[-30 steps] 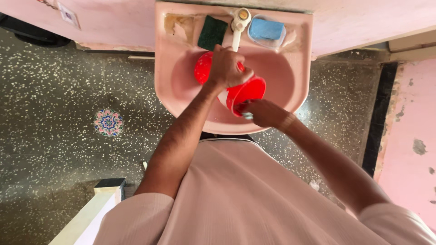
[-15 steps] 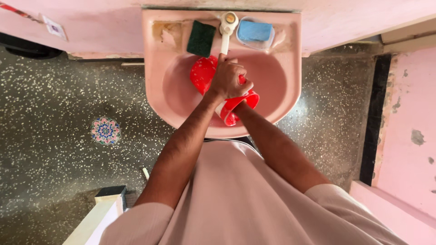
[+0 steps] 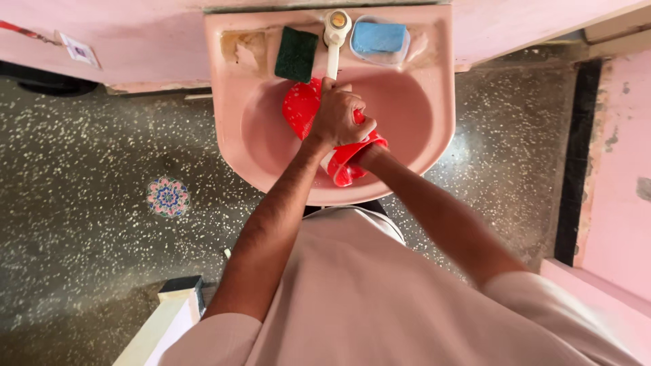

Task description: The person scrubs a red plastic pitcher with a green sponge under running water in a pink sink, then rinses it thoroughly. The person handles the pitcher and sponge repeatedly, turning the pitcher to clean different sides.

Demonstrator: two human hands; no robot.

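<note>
My left hand is closed over a red plastic cup, holding it above the pink washbasin just below the white tap. My right hand comes from the lower right and goes into the cup's mouth. Only its wrist end shows, and the fingers are hidden by the cup and my left hand. A second red piece with white specks, perhaps a lid or plate, lies in the bowl to the left of my left hand.
On the basin's back ledge lie a dark green scrub pad and a blue soap bar in a clear dish. Speckled dark floor surrounds the basin. A pink wall stands to the right, and a white block sits at the lower left.
My right hand has moved from beside the red cup to inside it, under my left hand. Both hands and the cup have shifted slightly toward the tap.
</note>
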